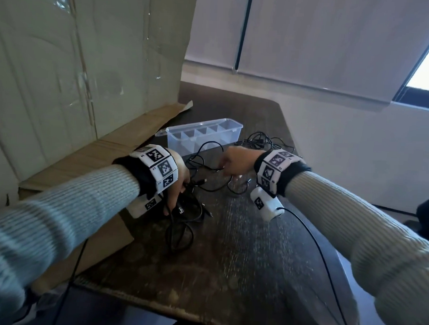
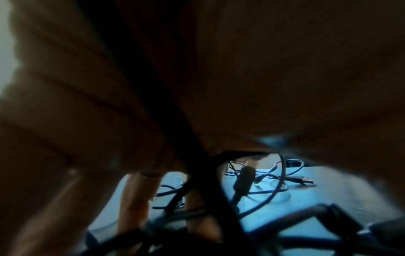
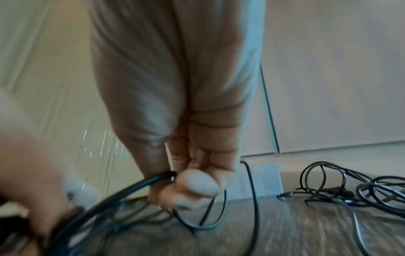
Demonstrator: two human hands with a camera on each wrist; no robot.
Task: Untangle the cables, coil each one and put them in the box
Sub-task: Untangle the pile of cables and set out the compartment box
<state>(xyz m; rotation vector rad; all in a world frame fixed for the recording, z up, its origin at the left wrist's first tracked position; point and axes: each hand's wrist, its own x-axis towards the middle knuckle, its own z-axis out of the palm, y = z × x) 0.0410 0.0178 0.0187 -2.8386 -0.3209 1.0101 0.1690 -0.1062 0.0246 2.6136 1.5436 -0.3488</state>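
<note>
A tangle of black cables (image 1: 195,186) lies mid-table in front of a clear plastic box (image 1: 205,135) with several compartments. My left hand (image 1: 176,192) grips a bunch of the cables (image 2: 195,173) at the tangle's left side, fingers curled down around them. My right hand (image 1: 230,163) pinches one black cable (image 3: 136,187) between thumb and fingers (image 3: 197,183), a little above the table. A second heap of black cables (image 1: 261,142) lies to the right of the box, also in the right wrist view as a cable heap (image 3: 350,187).
A large cardboard sheet (image 1: 90,58) stands at the left, and a folded flap (image 1: 98,162) lies on the dark wooden table (image 1: 241,249). The wrist-camera leads (image 1: 315,245) trail over the table's front edge. A wall and window blind are behind.
</note>
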